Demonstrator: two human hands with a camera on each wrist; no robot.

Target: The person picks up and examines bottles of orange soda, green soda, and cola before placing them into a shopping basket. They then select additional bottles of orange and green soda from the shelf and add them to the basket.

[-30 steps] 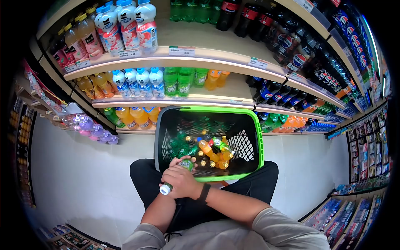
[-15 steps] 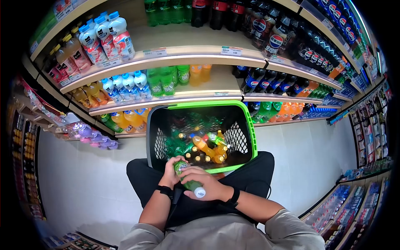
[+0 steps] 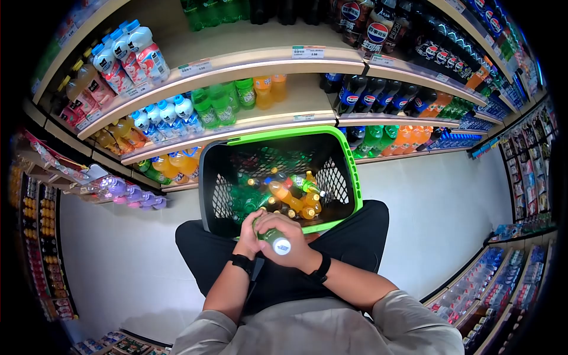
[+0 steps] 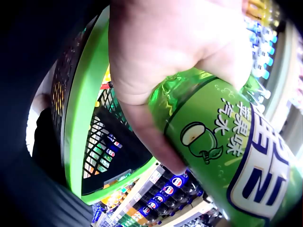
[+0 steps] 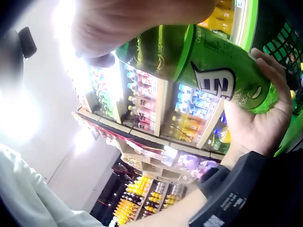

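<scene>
Both hands hold a green apple-soda bottle [image 3: 270, 235] over the lap, its white cap [image 3: 281, 246] tilted toward the body. My left hand [image 3: 249, 239] grips the base end; in the left wrist view, its thumb and fingers curl round the green plastic below the apple label [image 4: 201, 142]. Nearer the cap, my right hand [image 3: 293, 239] wraps the upper part from the other side. In the right wrist view, that hand [image 5: 137, 23] covers the neck, and the label shows between the two hands. Just beyond them stands a black basket with a green rim [image 3: 357, 177].
Inside the basket lie several bottles, including orange ones [image 3: 281, 190] and green ones [image 3: 245, 198]. Shelves [image 3: 236, 74] of drinks rise directly behind it. Purple-capped bottles [image 3: 133, 194] jut out at left, and more racks [image 3: 467, 290] stand at lower right.
The bottle has turned in the hands: its cap pointed to the lower left, then swung toward the lower right. The right hand has re-gripped it nearer the cap. The head view has shifted.
</scene>
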